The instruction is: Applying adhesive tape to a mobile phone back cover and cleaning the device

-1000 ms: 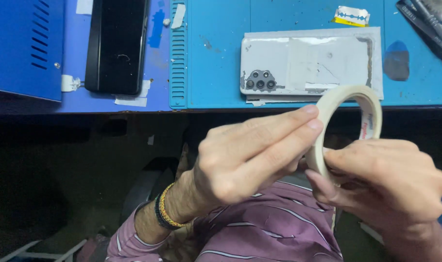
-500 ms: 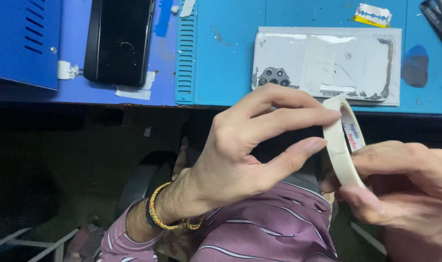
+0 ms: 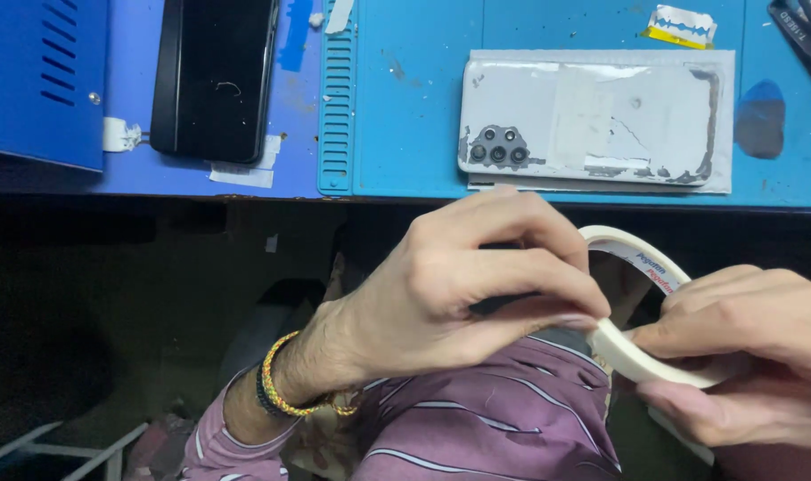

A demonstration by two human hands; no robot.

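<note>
Below bench, tape roll (image 3: 642,356) turned flatter.

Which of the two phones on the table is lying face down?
The pale grey phone on the teal mat: its camera lenses and scuffed back show. The black phone on the left shows its dark screen.

This looks like a small phone repair workshop. A blue silicone repair mat (image 3: 405,134) with a ribbed tray edge covers the worktop (image 3: 299,174), and on it lies a phone back cover (image 3: 597,120), stripped, its camera cluster showing and old adhesive around the rim. A dark phone (image 3: 214,76) lies screen up beside a blue metal equipment box (image 3: 40,80). A loose razor blade (image 3: 682,24) rests near the mat's far edge.
</note>
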